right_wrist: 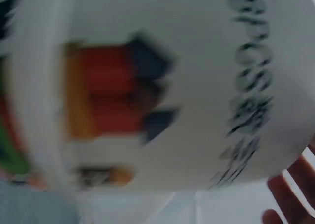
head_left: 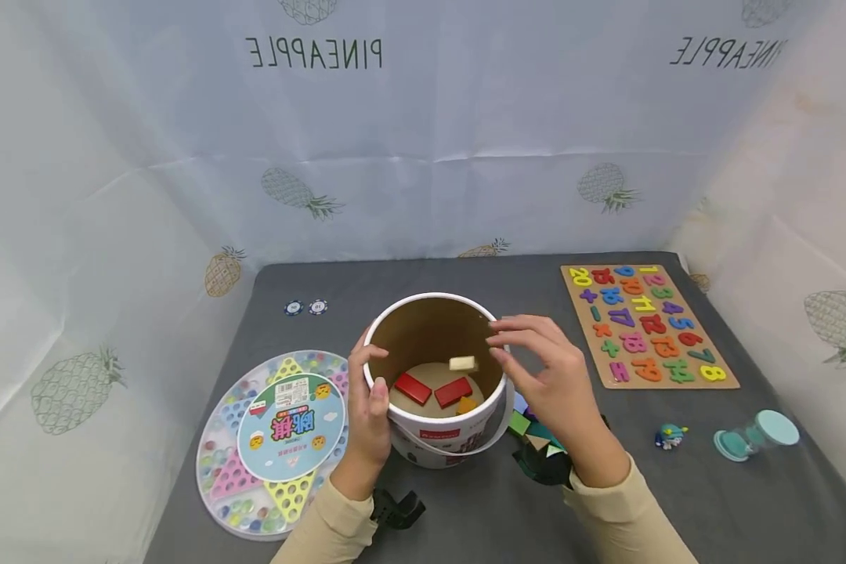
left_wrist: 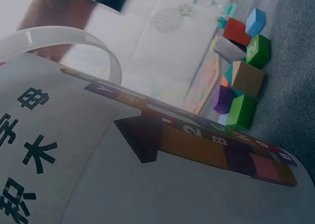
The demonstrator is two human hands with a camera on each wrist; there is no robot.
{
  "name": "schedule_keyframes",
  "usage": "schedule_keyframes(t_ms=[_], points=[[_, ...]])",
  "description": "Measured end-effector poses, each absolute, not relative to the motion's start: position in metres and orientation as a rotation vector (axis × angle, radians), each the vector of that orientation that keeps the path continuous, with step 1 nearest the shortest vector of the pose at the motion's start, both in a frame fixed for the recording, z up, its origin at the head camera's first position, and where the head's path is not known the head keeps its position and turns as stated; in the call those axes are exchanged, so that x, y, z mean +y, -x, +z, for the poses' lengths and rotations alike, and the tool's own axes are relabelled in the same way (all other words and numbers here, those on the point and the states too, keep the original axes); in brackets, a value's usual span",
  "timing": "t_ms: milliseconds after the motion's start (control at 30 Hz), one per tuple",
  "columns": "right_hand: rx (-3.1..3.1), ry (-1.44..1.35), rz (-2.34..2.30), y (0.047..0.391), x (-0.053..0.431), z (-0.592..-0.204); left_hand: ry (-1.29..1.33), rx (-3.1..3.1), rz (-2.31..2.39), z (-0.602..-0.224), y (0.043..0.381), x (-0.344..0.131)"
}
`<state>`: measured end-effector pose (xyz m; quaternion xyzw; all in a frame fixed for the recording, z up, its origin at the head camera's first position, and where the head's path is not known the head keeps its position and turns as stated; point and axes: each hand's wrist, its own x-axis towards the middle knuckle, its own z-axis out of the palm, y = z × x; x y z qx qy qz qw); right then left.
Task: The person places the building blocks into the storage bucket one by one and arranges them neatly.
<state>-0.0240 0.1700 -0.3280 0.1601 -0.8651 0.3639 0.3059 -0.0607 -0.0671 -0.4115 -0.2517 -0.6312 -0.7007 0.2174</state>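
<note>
A white bucket point(head_left: 437, 454) with printed sides stands on the dark table, its mouth facing the head camera. My left hand point(head_left: 368, 411) grips its left rim, fingertips over the edge and thumb at the front. At the right rim hovers my right hand point(head_left: 550, 372), fingers parted and pointing into the mouth, holding nothing visible. Inside the bucket are two red blocks point(head_left: 453, 392), an orange block point(head_left: 467, 405) and a slightly blurred cream block point(head_left: 462, 363), apart from the right fingertips. Whether the cream block touches the bottom I cannot tell.
Several coloured blocks point(left_wrist: 248, 79) lie right of the bucket, partly hidden by my right arm. A round Chinese checkers set point(head_left: 292, 439) lies left. On the right are a number board point(head_left: 648, 325), a small figurine point(head_left: 670, 436) and an hourglass point(head_left: 756, 435). Two chips point(head_left: 306, 307) lie behind.
</note>
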Motion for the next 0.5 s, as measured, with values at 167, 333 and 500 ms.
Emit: schedule_keyframes(t_ms=[167, 333, 500], points=[[-2.629, -0.04, 0.829, 0.025, 0.211, -0.367, 0.712, -1.737, -1.952, -0.412, 0.06, -0.068], [-3.174, 0.007, 0.709, 0.02, 0.24, -0.411, 0.712, -1.74, -1.945, -0.412, 0.059, -0.068], [-3.228, -0.048, 0.701, 0.017, 0.244, -0.431, 0.707, -1.747, -1.948, -0.412, 0.059, -0.068]])
